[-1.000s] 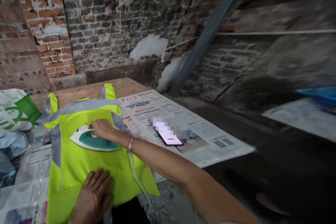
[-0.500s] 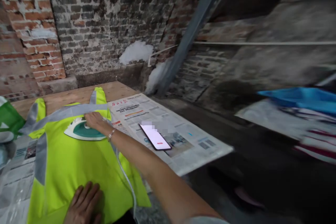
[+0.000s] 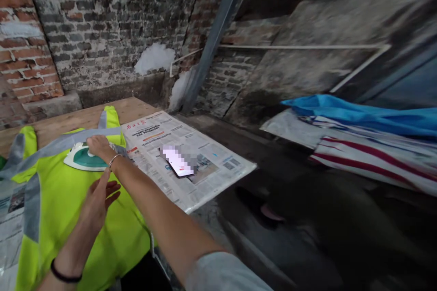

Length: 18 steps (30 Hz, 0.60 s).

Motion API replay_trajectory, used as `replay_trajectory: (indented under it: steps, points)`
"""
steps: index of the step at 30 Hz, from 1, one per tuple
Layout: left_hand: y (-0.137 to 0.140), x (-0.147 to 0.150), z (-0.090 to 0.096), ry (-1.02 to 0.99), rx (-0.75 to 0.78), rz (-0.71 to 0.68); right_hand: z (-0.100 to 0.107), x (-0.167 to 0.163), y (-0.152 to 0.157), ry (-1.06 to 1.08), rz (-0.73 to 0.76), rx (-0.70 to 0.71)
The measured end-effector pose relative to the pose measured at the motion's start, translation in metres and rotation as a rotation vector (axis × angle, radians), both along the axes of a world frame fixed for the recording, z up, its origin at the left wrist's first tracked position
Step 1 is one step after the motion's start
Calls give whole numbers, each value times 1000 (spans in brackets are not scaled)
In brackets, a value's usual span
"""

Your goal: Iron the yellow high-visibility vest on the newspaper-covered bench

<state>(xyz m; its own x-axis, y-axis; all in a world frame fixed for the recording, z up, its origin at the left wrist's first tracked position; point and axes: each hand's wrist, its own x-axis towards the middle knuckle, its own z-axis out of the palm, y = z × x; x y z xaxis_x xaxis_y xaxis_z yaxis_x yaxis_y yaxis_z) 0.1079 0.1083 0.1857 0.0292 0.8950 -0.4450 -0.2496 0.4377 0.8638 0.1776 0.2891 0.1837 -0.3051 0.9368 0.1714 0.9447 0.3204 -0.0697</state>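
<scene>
My right hand (image 3: pixel 99 146) is wrapped round the handle of a white and green clothes iron (image 3: pixel 83 158). The iron rests on the upper part of a neon yellow garment (image 3: pixel 64 204) with grey bands, spread over the table. My left hand (image 3: pixel 99 202) is raised above the garment near my right wrist, its fingers apart and holding nothing I can see. The iron's pale cord (image 3: pixel 152 241) shows beneath my right forearm and hangs by the garment's near edge.
Newspaper (image 3: pixel 218 186) covers the wooden table (image 3: pixel 82 116) on the right, with a lit phone (image 3: pixel 179 161) on it. Farther right, blue cloth (image 3: pixel 341 109) and red-striped white cloth (image 3: pixel 368 159) lie on another surface. A slanted metal beam (image 3: pixel 213 32) stands by the brick wall (image 3: pixel 112 22).
My left hand has lifted off the garment and moved up toward my right wrist. The view has turned right, showing more of the cloths. My right hand still grips the iron.
</scene>
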Motion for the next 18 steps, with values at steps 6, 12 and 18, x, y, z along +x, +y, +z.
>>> replay_trajectory:
  steps: [6, 12, 18]
  points:
    - [30, 33, 24, -128, -106, -7, 3, 3, -8, 28, -5, 15]
    - [44, 50, 27, -176, -109, 76, 3, 1, -6, 83, -21, -19]
    - [46, 53, 23, -307, -133, 23, 10, 3, -8, 102, -24, -40]
